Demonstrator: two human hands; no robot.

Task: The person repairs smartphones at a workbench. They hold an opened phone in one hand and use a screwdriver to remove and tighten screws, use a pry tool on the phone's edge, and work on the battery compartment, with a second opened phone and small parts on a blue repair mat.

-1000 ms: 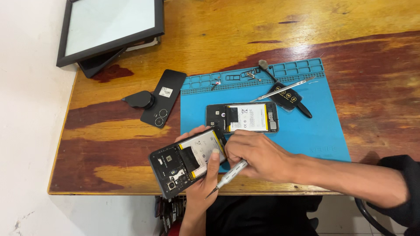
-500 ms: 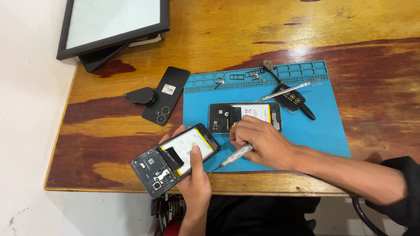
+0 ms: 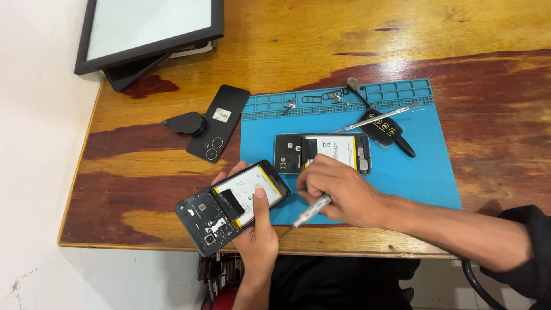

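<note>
Our left hand grips an opened smartphone over the wooden surface's near edge, thumb pressing its battery; our right hand pinches a screwdriver; light, rigid, fragile inside, we judge it best held by its edges.

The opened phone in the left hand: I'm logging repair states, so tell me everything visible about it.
The opened black phone with its back cover off shows a white battery edged in yellow, a black flex strip across it, and a dark board with camera modules at its lower-left end. It lies tilted, face down, over the wooden table's front edge, partly above the blue work mat. The left hand cradles it, thumb on the battery.
</note>
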